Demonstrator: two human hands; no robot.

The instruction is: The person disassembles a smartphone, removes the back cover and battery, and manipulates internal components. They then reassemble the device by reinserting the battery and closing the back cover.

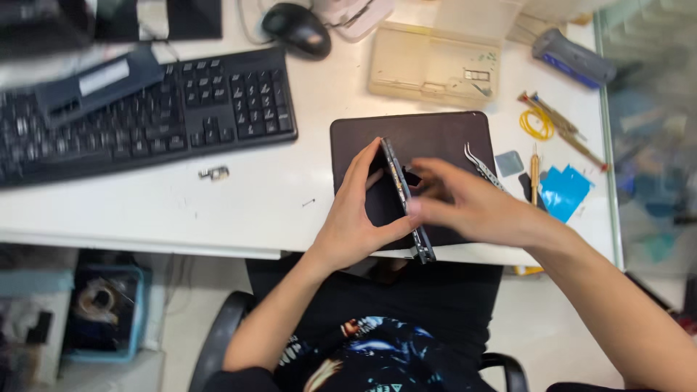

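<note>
At the far left of the white surface [218,210] sits a black keyboard [145,116], a mouse [296,29] behind it and a small metal part [215,173] lying loose in front. At centre, my left hand [356,218] is closed around a thin dark phone [405,199] held on edge over a dark mat [435,134], thumb and fingers clamping its long sides. My right hand [472,203] pinches the phone's upper edge, fingers blurred. The phone looks light, stiff and fragile, with slick faces; the edges of the frame seem the safest hold, not the flat faces. Further right lie tweezers [481,164], a beige parts box [432,65], a yellow rubber band [536,123] and blue plastic film [563,190].
</note>
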